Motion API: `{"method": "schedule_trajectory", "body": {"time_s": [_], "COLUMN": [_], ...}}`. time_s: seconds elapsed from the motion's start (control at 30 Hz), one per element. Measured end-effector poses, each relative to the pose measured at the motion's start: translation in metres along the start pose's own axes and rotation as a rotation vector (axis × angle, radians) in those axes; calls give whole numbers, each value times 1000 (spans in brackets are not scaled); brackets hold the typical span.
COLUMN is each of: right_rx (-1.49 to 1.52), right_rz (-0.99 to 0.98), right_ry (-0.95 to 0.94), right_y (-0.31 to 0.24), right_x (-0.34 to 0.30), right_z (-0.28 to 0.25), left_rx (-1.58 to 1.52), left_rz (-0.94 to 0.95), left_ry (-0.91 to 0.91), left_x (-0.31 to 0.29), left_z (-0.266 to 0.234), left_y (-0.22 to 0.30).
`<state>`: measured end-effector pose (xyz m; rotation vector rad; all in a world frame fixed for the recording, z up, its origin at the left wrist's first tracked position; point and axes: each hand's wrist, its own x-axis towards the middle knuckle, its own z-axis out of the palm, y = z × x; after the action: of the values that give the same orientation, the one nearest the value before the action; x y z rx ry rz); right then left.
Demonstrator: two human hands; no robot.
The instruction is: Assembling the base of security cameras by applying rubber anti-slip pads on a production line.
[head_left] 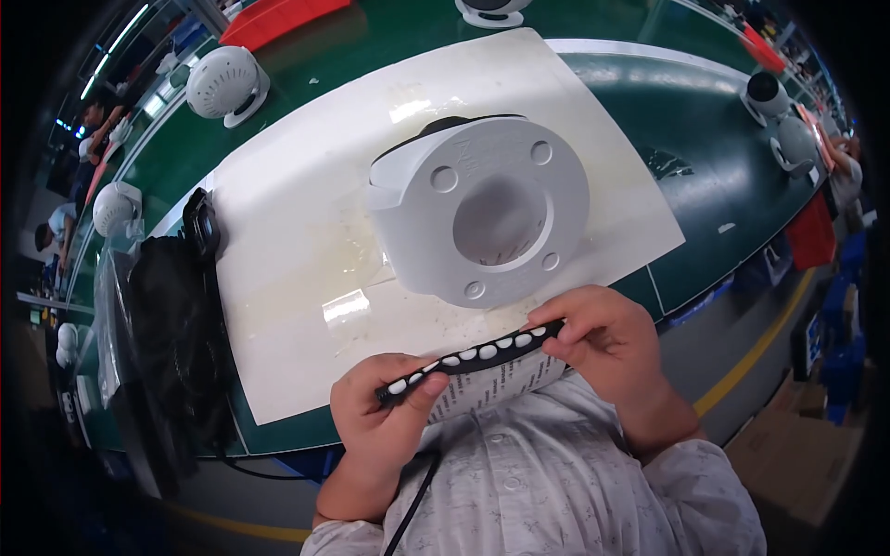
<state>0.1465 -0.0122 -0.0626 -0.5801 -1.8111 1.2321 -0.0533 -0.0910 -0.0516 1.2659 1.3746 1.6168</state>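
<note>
Pinching one end of a black strip point(489, 352) with white oval spots, the left hand point(375, 408) had a narrow grip. The right hand point(612, 343) pinched the other end, so the strip ran between both hands, just in front of the person's shirt point(519, 473). White paper point(496, 385) with tiny print showed under it. Past the strip, a big white part point(417, 236) with a round hollow sat on a white sheet point(287, 241) on the green surface point(723, 185). To the left, a black bag point(176, 306) lay beside a clear bag point(111, 320); I could not tell what was inside. Farther off were a red bin point(278, 20) at the top and another red bin point(812, 232) at the right; what they held was hidden.
</note>
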Motion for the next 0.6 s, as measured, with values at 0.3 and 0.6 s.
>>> {"method": "schedule_trajectory", "body": {"time_s": [0.3,0.6], "right_rx": [522,243], "right_rz": [429,-143], "right_ry": [-20,190], "right_y": [-11,10], "right_x": [8,-1], "right_z": [-8,10], "left_rx": [64,-42], "left_rz": [42,-139], "left_ry": [-27,82], "left_x": [-1,0], "left_z": [0,8], "left_y": [-3,3]}}
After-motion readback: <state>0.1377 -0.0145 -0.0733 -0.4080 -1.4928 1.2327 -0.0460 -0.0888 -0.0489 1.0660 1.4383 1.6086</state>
